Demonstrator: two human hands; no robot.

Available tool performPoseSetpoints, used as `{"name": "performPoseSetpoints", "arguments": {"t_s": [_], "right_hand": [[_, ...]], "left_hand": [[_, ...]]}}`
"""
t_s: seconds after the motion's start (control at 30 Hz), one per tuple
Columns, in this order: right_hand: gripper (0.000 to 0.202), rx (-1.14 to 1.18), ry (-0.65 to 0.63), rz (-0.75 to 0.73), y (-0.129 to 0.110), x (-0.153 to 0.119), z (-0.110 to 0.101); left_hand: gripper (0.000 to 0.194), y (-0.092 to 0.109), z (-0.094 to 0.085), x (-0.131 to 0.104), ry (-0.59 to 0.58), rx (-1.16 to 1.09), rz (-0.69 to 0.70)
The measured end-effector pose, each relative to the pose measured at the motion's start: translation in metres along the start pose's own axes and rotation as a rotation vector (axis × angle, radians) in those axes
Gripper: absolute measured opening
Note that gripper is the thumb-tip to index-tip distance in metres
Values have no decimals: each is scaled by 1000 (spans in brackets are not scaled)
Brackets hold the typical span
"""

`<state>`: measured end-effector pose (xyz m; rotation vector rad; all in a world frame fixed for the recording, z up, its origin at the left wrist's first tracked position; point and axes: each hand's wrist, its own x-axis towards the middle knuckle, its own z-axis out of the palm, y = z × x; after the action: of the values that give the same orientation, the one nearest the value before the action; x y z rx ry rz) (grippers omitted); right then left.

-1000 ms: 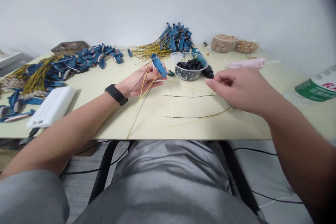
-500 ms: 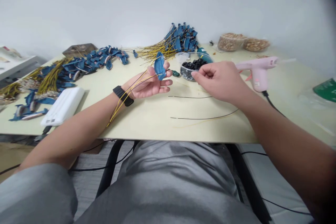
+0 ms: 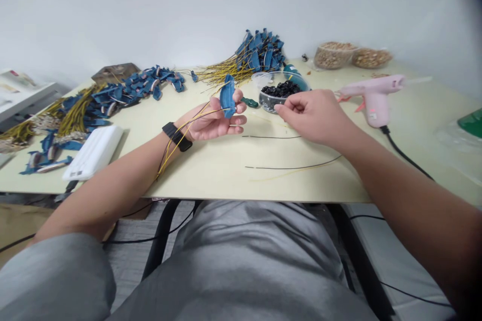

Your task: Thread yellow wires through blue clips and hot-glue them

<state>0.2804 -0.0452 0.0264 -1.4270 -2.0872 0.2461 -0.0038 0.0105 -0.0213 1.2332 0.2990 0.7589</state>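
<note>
Palm up, my left hand (image 3: 218,118) holds a blue piece (image 3: 227,96) upright between thumb and fingers, and yellow and dark wires (image 3: 176,141) trail from it over the wrist. My right hand (image 3: 314,115) is closed in a pinch at the near rim of a clear round tub (image 3: 269,105) of black pieces (image 3: 280,89). What its fingertips hold, if anything, is too small to make out. Thin dark wires (image 3: 293,167) lie on the table below my right hand. A dark green object (image 3: 250,103) lies between the hands.
Blue pieces with yellow stems lie in a pile (image 3: 124,91) at left and a bundle (image 3: 259,52) at the back. A white power bank (image 3: 94,153) is at left. At right are a pink glue gun (image 3: 376,100) with its cord and bags of tan bits (image 3: 333,55).
The view has shifted slightly, so the glue gun appears further right. Both hands keep nearly the same pose, the left still holding the blue piece.
</note>
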Motion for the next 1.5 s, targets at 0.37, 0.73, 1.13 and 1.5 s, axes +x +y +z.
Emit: {"name": "performPoseSetpoints", "arguments": {"t_s": [0.37, 0.73, 1.13, 1.5], "right_hand": [[47, 10, -40, 24, -2, -1, -2], [49, 94, -35, 29, -1, -2, -1], [17, 471, -246, 216, -16, -7, 4], [24, 1055, -474, 592, -31, -10, 27]], "left_hand": [[75, 0, -7, -1, 24, 101, -44], [63, 6, 6, 0, 71, 103, -87], [58, -10, 7, 8, 213, 314, 45], [55, -12, 22, 12, 166, 537, 174]]}}
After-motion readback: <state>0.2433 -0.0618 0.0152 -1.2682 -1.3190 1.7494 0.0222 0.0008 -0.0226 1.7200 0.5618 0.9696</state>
